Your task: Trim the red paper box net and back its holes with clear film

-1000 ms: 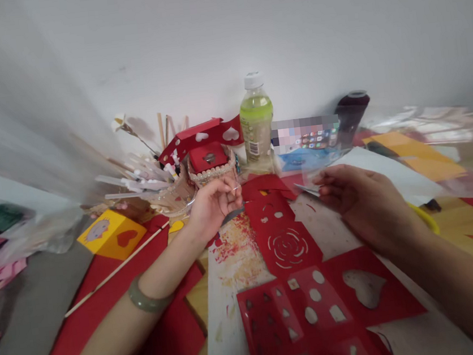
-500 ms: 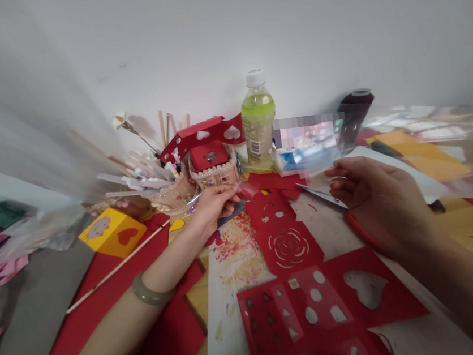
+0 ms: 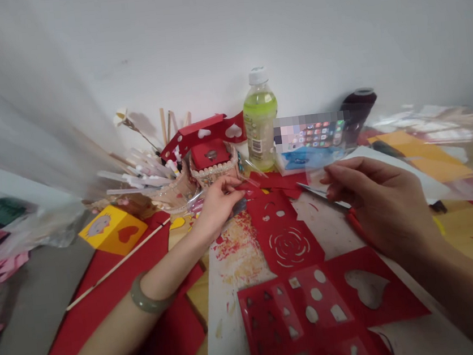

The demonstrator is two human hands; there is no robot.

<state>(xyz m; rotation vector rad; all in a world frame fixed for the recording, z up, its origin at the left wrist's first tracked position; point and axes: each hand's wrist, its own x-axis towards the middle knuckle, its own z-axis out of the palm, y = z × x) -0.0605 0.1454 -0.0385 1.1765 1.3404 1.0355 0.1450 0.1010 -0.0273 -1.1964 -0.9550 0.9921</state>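
Note:
My left hand (image 3: 222, 197) reaches past the red paper, its thumb and fingers closed on a thin piece of clear plastic film that is hard to make out. My right hand (image 3: 386, 200) pinches a small clear plastic piece (image 3: 315, 175) between thumb and forefinger. Beneath that hand lie scissors (image 3: 322, 194), their red handle partly hidden. Between my hands a red cut-out paper panel (image 3: 289, 245) lies flat, with a rose, triangles, dots and a heart cut through it. Clear film covers some of its squares.
Behind stand a green drink bottle (image 3: 261, 120), a phone (image 3: 319, 133) above a blue-and-white pack (image 3: 311, 157), and a beaded cup (image 3: 216, 173). A yellow paper box (image 3: 112, 230) and a thin stick (image 3: 118, 264) rest on red paper at left. Orange paper (image 3: 424, 156) lies right.
My left hand has shifted slightly up and right, and its fingers have changed position. The clear piece in my right hand is steadier and sharper. App icons now show on the phone screen.

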